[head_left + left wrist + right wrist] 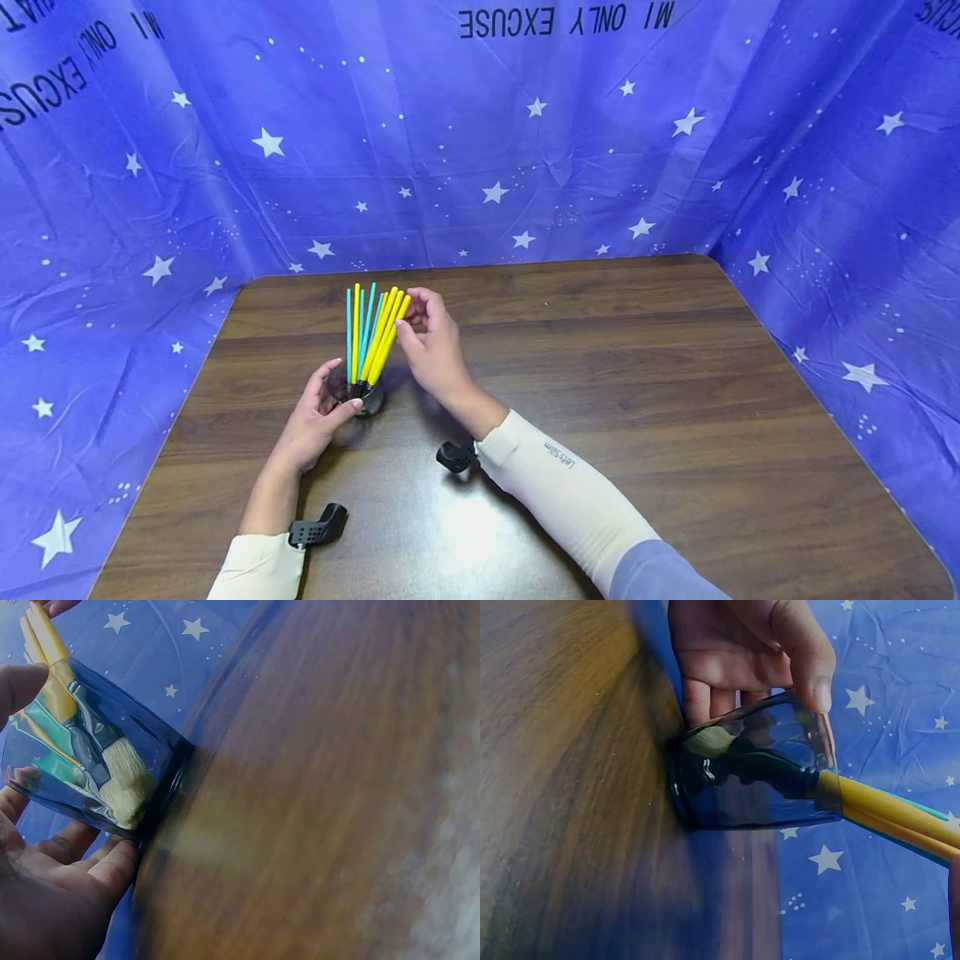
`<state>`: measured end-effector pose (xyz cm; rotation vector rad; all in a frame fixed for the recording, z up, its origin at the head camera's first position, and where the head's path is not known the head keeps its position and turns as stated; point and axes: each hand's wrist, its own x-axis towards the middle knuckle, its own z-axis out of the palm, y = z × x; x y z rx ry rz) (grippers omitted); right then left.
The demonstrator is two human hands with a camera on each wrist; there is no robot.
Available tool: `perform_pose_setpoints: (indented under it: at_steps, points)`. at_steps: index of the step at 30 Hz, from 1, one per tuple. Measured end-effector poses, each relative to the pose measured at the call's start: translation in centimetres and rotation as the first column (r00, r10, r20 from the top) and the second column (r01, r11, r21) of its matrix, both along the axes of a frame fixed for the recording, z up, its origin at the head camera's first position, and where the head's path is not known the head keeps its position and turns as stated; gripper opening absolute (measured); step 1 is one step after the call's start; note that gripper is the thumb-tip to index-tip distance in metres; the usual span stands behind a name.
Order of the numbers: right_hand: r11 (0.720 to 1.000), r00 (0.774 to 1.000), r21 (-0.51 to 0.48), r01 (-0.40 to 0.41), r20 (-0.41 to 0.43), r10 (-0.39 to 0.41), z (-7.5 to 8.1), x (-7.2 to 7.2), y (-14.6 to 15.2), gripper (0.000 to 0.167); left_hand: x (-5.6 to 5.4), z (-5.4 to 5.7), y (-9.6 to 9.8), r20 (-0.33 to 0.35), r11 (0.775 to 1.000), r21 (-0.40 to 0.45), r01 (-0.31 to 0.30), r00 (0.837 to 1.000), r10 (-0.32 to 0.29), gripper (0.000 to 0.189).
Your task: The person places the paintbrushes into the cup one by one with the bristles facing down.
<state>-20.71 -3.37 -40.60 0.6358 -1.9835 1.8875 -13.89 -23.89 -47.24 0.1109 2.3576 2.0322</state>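
Several paintbrushes with yellow handles and teal handles stand in a dark, see-through glass, handles up. Pale bristles show through its wall near the base in the left wrist view. My left hand holds the glass, thumb at the near rim and fingers round the far side. Up at the handle tops, my right hand pinches the rightmost yellow handle between thumb and fingers. The yellow handles lean right, while the teal ones stand more upright. Only a sliver of the right hand shows in the right wrist view.
The glass stands on the left part of a brown wood-grain table. Blue star-printed cloth hangs behind the table and along both sides. A black wrist camera is on the left forearm, another black camera on the right.
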Motion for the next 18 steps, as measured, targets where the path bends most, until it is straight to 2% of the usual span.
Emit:
perform_pose_setpoints:
  at_steps: [9, 14, 18]
  points:
    - [0.993, 0.995, 0.088, -0.077, 0.077, 0.07, -1.0, 0.0, 1.3, 0.064, 0.2, -0.1, -0.3, -0.01, 1.0, -0.001, 0.002, 1.0, -0.002, 0.071]
    - [0.973, 0.985, 0.196, -0.126, 0.14, 0.099, -2.1, 0.1, 4.3, 0.06, 0.5, -0.4, -0.8, 0.002, 1.0, -0.018, -0.005, 1.0, 0.005, 0.071]
    - [0.948, 0.981, 0.3, -0.109, 0.185, 0.055, -2.8, 0.3, 8.7, 0.051, 0.6, -0.4, -0.8, 0.013, 1.0, -0.014, 0.002, 1.0, -0.002, 0.071]
